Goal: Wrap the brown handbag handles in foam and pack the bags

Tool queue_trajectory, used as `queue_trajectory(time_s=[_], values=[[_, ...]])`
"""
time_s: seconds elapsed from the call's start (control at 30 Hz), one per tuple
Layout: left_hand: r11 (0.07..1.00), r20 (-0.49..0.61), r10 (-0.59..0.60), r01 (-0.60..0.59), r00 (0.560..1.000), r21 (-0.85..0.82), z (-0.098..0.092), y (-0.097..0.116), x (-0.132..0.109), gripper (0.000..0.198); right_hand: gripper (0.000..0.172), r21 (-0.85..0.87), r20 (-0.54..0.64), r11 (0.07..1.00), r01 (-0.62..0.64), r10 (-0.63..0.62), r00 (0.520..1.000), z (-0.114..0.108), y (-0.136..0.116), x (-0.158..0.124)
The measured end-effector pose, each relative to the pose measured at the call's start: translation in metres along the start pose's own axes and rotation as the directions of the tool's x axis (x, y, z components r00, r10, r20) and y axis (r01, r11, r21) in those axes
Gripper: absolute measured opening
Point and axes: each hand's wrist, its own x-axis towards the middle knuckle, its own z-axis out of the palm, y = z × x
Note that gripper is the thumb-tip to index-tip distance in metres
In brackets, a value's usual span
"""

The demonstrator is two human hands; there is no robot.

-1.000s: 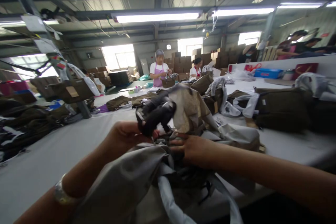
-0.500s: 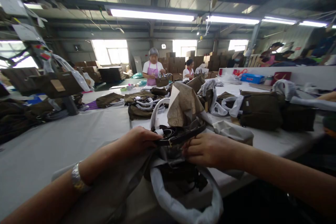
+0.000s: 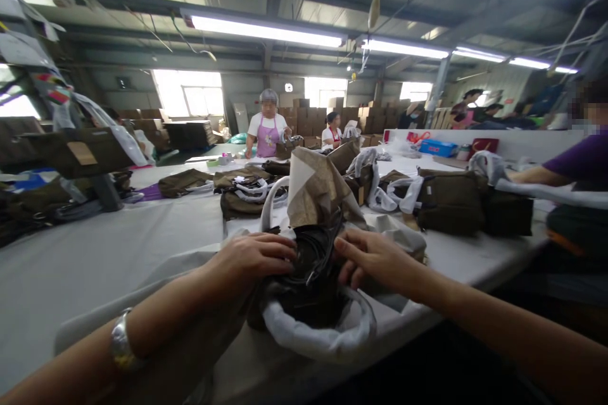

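A dark olive handbag (image 3: 299, 313) stands upright at the table's near edge, its top open toward me. A dark belt-like strap (image 3: 327, 253) with a small metal buckle lies coiled in the opening. My left hand (image 3: 261, 254) rests on the left side of the opening with fingers stretched over the strap; its thumb is hidden. At the right side, my right hand (image 3: 370, 259) has loosely bent, parted fingers, its fingertips beside the strap. One white-wrapped handle (image 3: 318, 335) hangs toward me; the other handle (image 3: 270, 202) rises behind. Crumpled beige paper (image 3: 316, 193) sticks up behind the opening.
More olive bags (image 3: 449, 199) with wrapped handles stand on the white table (image 3: 156, 247) at the right and back. A post (image 3: 107, 193) rises at left. A person in a lilac apron (image 3: 268, 133) works across the table; another person's purple sleeve (image 3: 577, 161) is at right.
The strap, held stretched between both hands earlier, now sits lower, inside the bag's opening. Both hands have loosened from it. The view has turned slightly right, bringing in the person with the purple sleeve.
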Motion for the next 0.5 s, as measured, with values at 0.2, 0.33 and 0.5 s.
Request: queue_trajectory(time_s=[0.2, 0.33, 0.5], values=[[0.998, 0.018, 0.041, -0.041, 0.999, 0.047, 0.006, 0.000, -0.005, 0.026, 0.044, 0.436, 0.115, 0.892, -0.122, 0.079, 0.990, 0.014, -0.001, 0.011], [0.971, 0.101, -0.214, 0.222, 0.972, -0.083, -0.002, 0.011, 0.002, 0.045, 0.052, 0.553, 0.134, 0.819, -0.151, 0.091, 0.987, 0.022, -0.008, 0.009], [0.772, 0.006, -0.623, 0.616, 0.782, -0.159, -0.019, 0.054, 0.021, 0.030, 0.050, 0.613, 0.116, 0.772, -0.168, 0.122, 0.986, 0.030, -0.016, 0.007]])
